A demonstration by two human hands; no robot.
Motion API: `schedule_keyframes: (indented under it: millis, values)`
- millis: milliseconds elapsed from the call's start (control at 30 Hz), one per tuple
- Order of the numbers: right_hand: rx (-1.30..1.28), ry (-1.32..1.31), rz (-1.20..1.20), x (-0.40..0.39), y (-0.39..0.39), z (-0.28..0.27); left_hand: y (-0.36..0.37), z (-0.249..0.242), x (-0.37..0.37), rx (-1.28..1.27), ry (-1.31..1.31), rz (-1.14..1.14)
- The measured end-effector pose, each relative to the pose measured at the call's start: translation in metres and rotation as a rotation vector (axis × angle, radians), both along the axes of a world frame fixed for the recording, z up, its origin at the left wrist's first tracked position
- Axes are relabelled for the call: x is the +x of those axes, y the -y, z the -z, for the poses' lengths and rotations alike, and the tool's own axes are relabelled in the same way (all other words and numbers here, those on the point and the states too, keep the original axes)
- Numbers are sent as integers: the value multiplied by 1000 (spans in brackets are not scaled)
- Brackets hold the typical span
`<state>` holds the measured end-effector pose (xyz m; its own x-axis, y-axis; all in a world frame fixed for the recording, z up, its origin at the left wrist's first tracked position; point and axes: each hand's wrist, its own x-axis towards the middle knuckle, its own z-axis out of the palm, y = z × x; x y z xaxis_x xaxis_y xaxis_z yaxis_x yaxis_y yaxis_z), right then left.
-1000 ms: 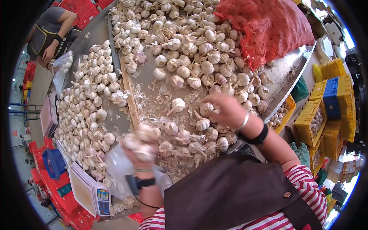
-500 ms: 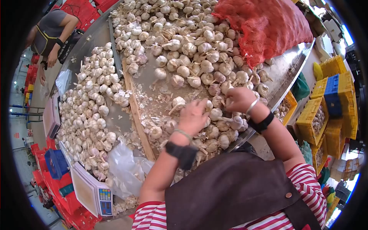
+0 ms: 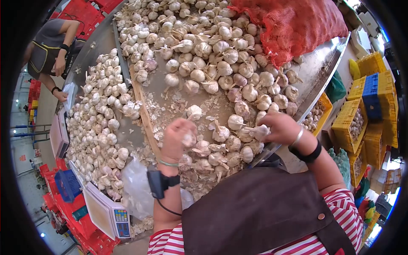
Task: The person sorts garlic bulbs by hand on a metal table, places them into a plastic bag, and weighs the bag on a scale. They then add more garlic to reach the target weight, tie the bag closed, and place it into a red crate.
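Observation:
My left hand (image 3: pixel 177 135) is closed around a garlic bulb (image 3: pixel 189 140), which shows partly past the fingers. Just above that hand lies another bulb (image 3: pixel 194 112) among loose skins. On the right, my right hand (image 3: pixel 282 128) grips a bulb with its stem (image 3: pixel 260 132) between thumb and fingers. Between the hands and below them spreads a heap of unsorted garlic bulbs (image 3: pixel 233 158), some with long stems. The larger garlic pile (image 3: pixel 212 51) covers the metal table beyond my hands.
A wooden strip (image 3: pixel 146 114) divides the table; paler bulbs (image 3: pixel 100 127) lie left of it. A plastic bag (image 3: pixel 138 187) and a scale (image 3: pixel 106 212) are at lower left. A red mesh sack (image 3: pixel 297 29) lies at upper right, yellow crates (image 3: pixel 348 127) beyond. Another person (image 3: pixel 55 46) stands at upper left.
My left hand has moved left and closed around a bulb. My right hand has shifted right and down, now showing a stemmed bulb in its grip. The other person's hand has come to the table edge.

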<state>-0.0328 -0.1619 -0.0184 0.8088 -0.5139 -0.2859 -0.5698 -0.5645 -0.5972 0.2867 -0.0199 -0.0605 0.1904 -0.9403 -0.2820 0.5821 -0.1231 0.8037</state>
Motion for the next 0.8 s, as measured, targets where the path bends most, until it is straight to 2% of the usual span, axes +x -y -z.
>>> schedule_keyframes:
  millis: [67,133,167,200,233,267,333,367,400,467,500,533,600,667,733,800]
  values:
    - [-139,-301,-12,19,-21,-1,0,-17,-31,248,679,467]
    - [-192,-289,21,26,-25,5,-5,-9,-64,177,591,538]
    - [-168,-362,-17,29,-21,4,-6,-9,-76,171,590,532]
    - [-142,-436,-55,31,-18,4,-9,-8,-87,258,291,585]
    - [-130,-384,-20,32,-13,4,-11,-8,-94,337,-10,629]
    - [-137,-386,-24,34,-10,-2,-14,-4,-98,330,-12,624]
    - [-44,-148,38,41,-6,-25,-16,2,-104,197,-364,594]
    - [-3,-31,50,48,-8,-34,-14,-4,-108,197,-312,585]
    - [-4,-30,41,56,-14,-35,-19,-3,-107,195,-311,577]
    - [153,264,-104,75,-30,-35,-34,3,-103,85,-881,369]
    - [148,389,-134,87,-41,-33,-38,6,-101,104,-780,206]
    - [143,513,-164,98,-49,-31,-39,11,-95,102,-775,200]
    - [172,602,-175,109,-45,-29,-39,19,-73,-194,-1107,76]
    - [-22,524,-51,114,-27,-9,-44,-2,-30,-194,-612,-129]
    - [-48,211,-81,106,-12,12,-50,-5,38,-408,-648,-248]
    - [-308,-47,-292,92,-2,33,-65,-29,102,-310,-443,-348]
